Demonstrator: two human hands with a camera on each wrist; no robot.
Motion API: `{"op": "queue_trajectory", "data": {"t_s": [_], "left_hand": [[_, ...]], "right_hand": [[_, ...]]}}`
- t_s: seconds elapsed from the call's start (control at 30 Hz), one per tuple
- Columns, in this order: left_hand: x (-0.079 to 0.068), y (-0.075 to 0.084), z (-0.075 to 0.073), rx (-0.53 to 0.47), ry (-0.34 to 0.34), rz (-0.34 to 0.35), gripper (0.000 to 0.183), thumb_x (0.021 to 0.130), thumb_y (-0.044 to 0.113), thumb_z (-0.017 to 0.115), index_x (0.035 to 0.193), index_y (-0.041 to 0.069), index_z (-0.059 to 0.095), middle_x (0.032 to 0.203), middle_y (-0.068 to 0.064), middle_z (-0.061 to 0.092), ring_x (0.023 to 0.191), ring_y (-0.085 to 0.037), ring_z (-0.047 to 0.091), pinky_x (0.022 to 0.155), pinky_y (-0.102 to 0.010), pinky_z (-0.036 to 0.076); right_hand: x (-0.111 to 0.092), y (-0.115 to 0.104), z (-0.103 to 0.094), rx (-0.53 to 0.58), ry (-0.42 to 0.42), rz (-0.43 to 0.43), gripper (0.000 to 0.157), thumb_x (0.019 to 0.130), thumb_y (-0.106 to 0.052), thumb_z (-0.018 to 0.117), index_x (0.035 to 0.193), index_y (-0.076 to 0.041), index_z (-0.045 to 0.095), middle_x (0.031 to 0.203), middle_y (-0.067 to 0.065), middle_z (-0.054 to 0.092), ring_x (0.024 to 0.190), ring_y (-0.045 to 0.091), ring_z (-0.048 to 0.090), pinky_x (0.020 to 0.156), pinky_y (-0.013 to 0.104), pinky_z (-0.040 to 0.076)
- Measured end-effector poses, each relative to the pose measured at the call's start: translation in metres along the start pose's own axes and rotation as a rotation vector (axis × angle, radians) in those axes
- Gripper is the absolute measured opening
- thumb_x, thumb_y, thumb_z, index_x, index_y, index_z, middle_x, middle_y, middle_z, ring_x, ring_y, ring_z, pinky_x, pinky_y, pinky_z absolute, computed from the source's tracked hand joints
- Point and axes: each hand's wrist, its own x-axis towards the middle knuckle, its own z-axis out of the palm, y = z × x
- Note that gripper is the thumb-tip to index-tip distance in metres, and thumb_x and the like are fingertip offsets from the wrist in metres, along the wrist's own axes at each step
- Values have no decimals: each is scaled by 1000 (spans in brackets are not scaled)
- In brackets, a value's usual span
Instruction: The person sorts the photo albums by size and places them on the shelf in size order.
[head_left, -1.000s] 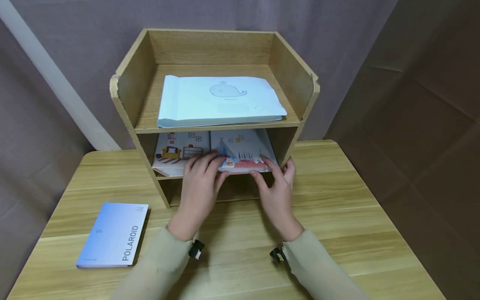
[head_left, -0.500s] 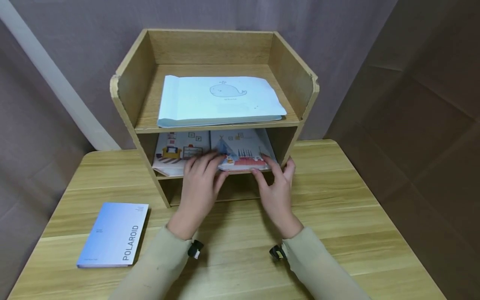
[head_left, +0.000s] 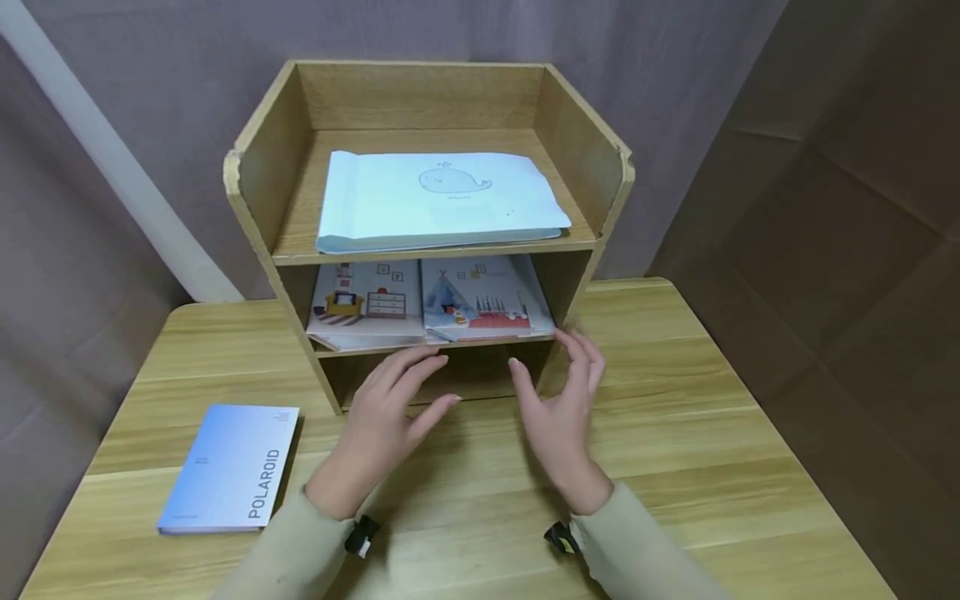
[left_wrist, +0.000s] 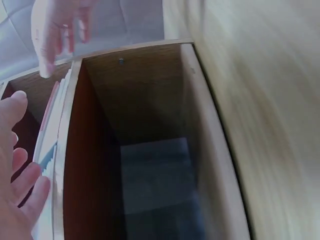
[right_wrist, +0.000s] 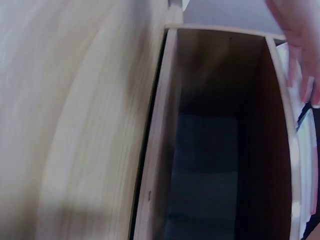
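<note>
An open picture book point(head_left: 367, 308) lies flat on the middle shelf of a wooden desktop shelf point(head_left: 420, 96); a blue tent and a yellow armchair show on its pages. My left hand point(head_left: 386, 408) is in front of the shelf, fingers loosely bent and thumb apart, holding nothing. To its right my right hand point(head_left: 558, 408) holds nothing either, its fingertips close to the shelf's right upright. In the left wrist view, the left fingers point(left_wrist: 30, 187) are beside the book's page edges point(left_wrist: 47, 145). Below the book, the bottom compartment point(right_wrist: 205, 150) faces both wrist cameras.
On the top shelf lies a white book with a whale drawing point(head_left: 450, 200), its front edge near the shelf's lip. A blue and white book marked POLAROID point(head_left: 228, 467) rests on the wooden table point(head_left: 697, 433) at the left. Grey curtains hang behind.
Both hands have let go of the open book's front edge and drawn back toward the person. The book stays on the middle shelf, its pages now uncovered.
</note>
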Motion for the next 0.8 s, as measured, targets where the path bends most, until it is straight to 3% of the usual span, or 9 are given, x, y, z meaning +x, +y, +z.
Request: {"op": "queue_trajectory", "data": {"t_s": [0.13, 0.3, 0.47, 0.53, 0.63, 0.8], "left_hand": [[-13, -2, -7, -16, -31, -56, 50, 83, 32, 77, 123, 6, 62, 127, -11, 58, 116, -26, 55, 98, -39, 45], [-33, -5, -17, 3, -31, -113, 54, 79, 35, 80, 121, 5, 63, 124, -10, 60, 112, -26, 58, 95, -38, 47], [-54, -8, -30, 40, -90, -211, 60, 75, 38, 82, 124, 8, 62, 123, -9, 59, 111, -26, 58, 94, -39, 48], [-61, -10, -37, 57, -112, -245, 63, 73, 39, 83, 124, 9, 62, 123, -9, 59, 111, -26, 58, 93, -42, 49], [-74, -13, -47, 90, -127, -282, 67, 70, 42, 85, 124, 11, 62, 122, -9, 60, 110, -27, 58, 89, -45, 51], [-95, -22, -68, 146, -137, -361, 74, 66, 46, 86, 126, 11, 61, 123, -7, 60, 112, -26, 56, 89, -46, 49]], "right_hand": [[-7, -10, -1, 43, -38, -15, 60, 81, -15, 80, 133, -8, 51, 125, 12, 48, 114, 25, 48, 98, 40, 39], [-25, -15, 8, 99, -165, 52, 55, 84, -17, 78, 131, -10, 52, 118, 6, 55, 107, 21, 55, 95, 35, 44], [-39, -26, 23, 194, -275, 190, 49, 84, -11, 76, 126, -4, 53, 108, 9, 61, 97, 31, 60, 87, 46, 47], [-41, -34, 27, 239, -342, 277, 47, 85, -9, 75, 126, -3, 52, 106, 12, 61, 95, 34, 60, 85, 49, 48], [-45, -42, 33, 283, -493, 425, 44, 88, -12, 73, 125, -3, 52, 105, 12, 60, 92, 30, 60, 82, 43, 51], [-63, -28, 51, 340, -802, 626, 50, 90, -26, 71, 131, -6, 50, 107, 6, 63, 90, 19, 62, 73, 33, 55]]}}
